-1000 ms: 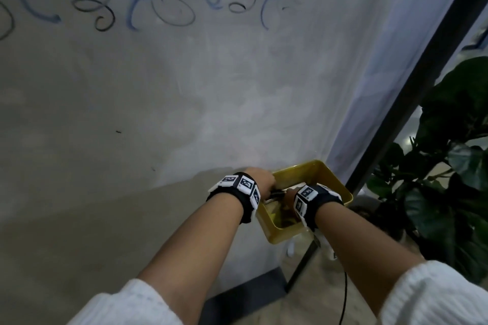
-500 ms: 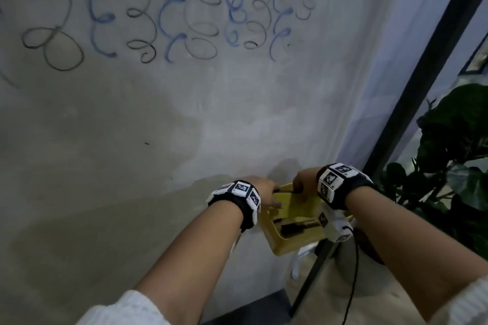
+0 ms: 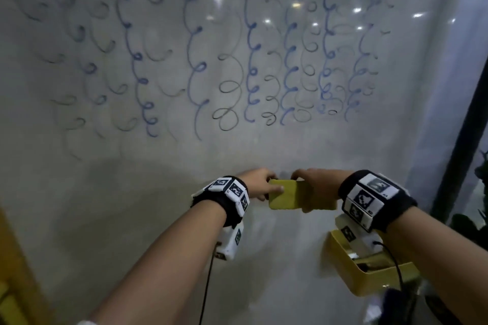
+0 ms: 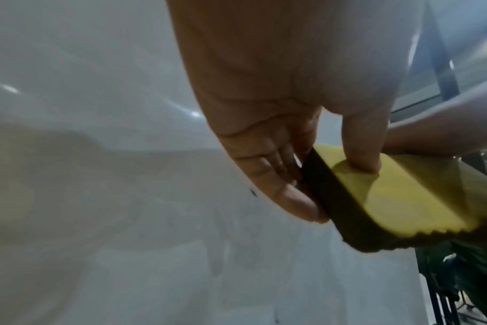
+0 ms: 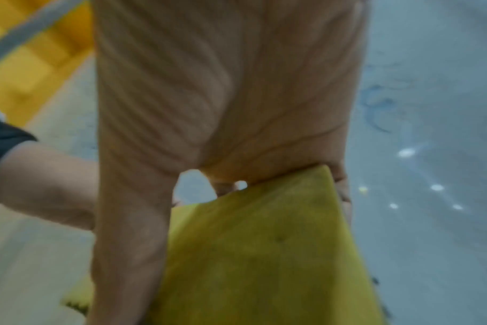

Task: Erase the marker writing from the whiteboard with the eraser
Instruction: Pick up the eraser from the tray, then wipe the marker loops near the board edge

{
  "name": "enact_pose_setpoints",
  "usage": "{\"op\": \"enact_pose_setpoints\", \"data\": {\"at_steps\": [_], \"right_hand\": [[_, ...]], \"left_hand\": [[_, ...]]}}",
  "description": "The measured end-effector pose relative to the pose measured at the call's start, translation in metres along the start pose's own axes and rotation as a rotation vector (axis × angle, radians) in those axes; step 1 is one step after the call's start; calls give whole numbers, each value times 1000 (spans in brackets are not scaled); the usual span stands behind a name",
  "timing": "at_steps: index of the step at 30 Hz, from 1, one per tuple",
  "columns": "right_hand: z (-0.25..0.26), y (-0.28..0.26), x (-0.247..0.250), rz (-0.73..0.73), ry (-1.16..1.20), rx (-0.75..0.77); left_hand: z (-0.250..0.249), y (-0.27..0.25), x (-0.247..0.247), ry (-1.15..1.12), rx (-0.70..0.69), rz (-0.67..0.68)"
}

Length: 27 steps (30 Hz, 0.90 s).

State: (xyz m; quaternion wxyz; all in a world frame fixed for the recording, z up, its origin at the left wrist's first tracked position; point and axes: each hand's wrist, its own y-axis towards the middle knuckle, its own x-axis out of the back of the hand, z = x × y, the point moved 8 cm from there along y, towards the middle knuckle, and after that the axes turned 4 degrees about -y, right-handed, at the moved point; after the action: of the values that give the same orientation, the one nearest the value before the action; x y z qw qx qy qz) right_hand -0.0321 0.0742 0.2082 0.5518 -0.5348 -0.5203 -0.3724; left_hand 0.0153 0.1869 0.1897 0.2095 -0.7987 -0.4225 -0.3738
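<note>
A yellow eraser with a dark felt side is held up just in front of the whiteboard, below the writing. My left hand pinches its left end, thumb on the yellow back and fingers on the felt edge. My right hand grips the right end, and its palm covers much of the eraser. Blue and black looping marker writing fills the board's upper half. Whether the felt touches the board is hidden.
A yellow tray hangs on the board at the lower right, under my right wrist, with dark items inside. A black frame post runs along the board's right edge, with plant leaves beyond it.
Both hands came up out of the yellow tray and now hold the eraser between them, higher on the board. The head view tilted up, so more writing shows.
</note>
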Motion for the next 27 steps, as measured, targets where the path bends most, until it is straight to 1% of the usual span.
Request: {"op": "enact_pose_setpoints", "data": {"at_steps": [1,3,6,9,11,14,18,21,23,24,25,27], "right_hand": [[14,-8,7,-40,-23,6],[55,-23,27,-155,-50,45],[116,-42,63,-386,-93,121],[163,-55,98,-610,-97,184],[189,-61,122,-740,-133,228],[220,-66,155,-898,-179,265],[255,-69,198,-1139,-189,382],[273,-77,240,-1294,-165,384],[277,-79,270,-1354,-108,337],[278,-80,286,-1383,-82,305],[278,-80,301,-1399,-53,273],[278,-78,329,-1396,-25,221]], "left_hand": [[-1,-13,8,-25,-15,3],[7,-50,40,-66,-42,-32],[21,-103,95,-117,-71,-139],[29,-142,150,-165,-110,-274],[31,-167,185,-187,-142,-410],[36,-199,229,-125,-206,-641],[42,-243,278,42,-251,-950],[50,-277,313,214,-285,-1248],[63,-292,332,317,-218,-1400],[72,-295,340,352,-141,-1442],[83,-296,346,376,-50,-1457],[106,-294,349,394,100,-1440]]}}
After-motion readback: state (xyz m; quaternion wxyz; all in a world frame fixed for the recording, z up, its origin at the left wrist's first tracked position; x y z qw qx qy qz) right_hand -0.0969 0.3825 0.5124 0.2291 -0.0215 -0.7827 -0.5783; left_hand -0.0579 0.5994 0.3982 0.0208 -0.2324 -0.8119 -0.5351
